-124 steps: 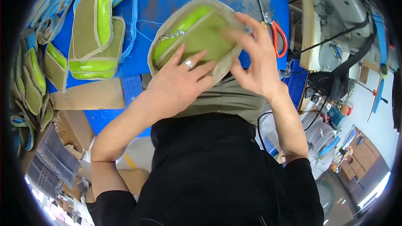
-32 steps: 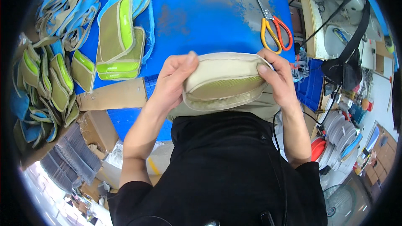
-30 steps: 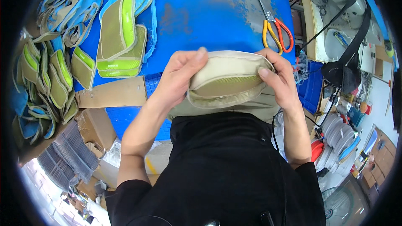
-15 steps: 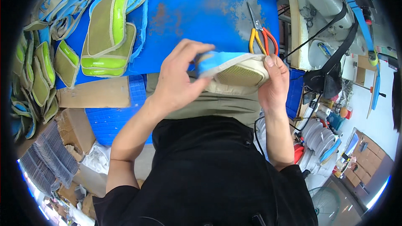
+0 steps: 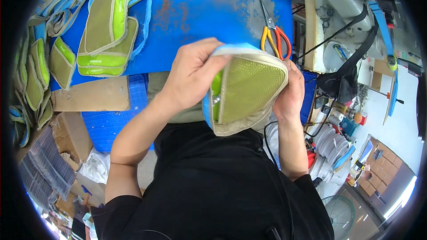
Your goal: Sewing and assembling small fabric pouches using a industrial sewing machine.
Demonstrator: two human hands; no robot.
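Observation:
A sewn fabric pouch (image 5: 251,89) with an olive mesh panel, a bright green strip, beige edging and some blue fabric at its edge is held up between my hands, over my lap by the table's front edge. My left hand (image 5: 189,75) pinches its upper left corner, thumb on the face of the pouch. My right hand (image 5: 290,91) grips its right edge, with the fingers partly hidden behind it. Just beyond the pouch, scissors (image 5: 272,33) with one yellow and one orange-red handle lie on the blue table (image 5: 200,13), blades pointing away.
Similar mesh pouches (image 5: 106,22) are stacked at the table's left, beside a heap of blue and beige pieces (image 5: 66,4). More pouches (image 5: 38,75) hang at the far left. A sewing machine (image 5: 342,0) stands at the right. Cardboard boxes (image 5: 73,135) sit low on the left.
The pouch has turned from nearly edge-on to showing its mesh face, and it reaches lower. My left hand has closed on its upper left corner; my right hand keeps the right edge.

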